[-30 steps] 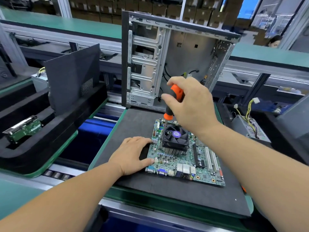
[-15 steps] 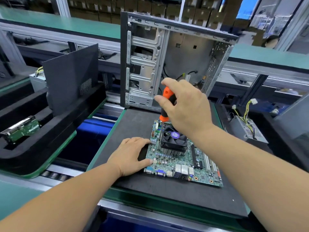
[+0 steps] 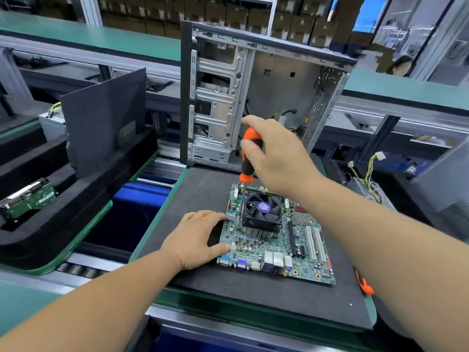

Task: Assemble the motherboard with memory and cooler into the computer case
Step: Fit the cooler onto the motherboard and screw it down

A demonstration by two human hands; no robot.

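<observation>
Your right hand (image 3: 276,158) gripped the orange-and-black handle of the screwdriver (image 3: 248,158), fingers curled round it. The tool stood nearly upright, its long axis tilted slightly, handle above and shaft pointing down to the motherboard (image 3: 276,246) at the cooler's left front corner; whether the tip sat in a screw, the view was too fine to say. Your left hand (image 3: 196,238) lay flat with fingers relaxed, pressing on the motherboard's left edge, thumb on its near-left corner. The cooler (image 3: 262,214), fan up, sat on the motherboard's far-left part. The motherboard lay flat on the black foam mat (image 3: 203,189), its port side toward you, with bare mat on every side of it. Beyond the motherboard, at the mat's far edge, the computer case (image 3: 256,97) stood upright with its open side facing you. Left of the motherboard, across a gap, a black foam tray (image 3: 76,199) held a green circuit board (image 3: 28,199).
</observation>
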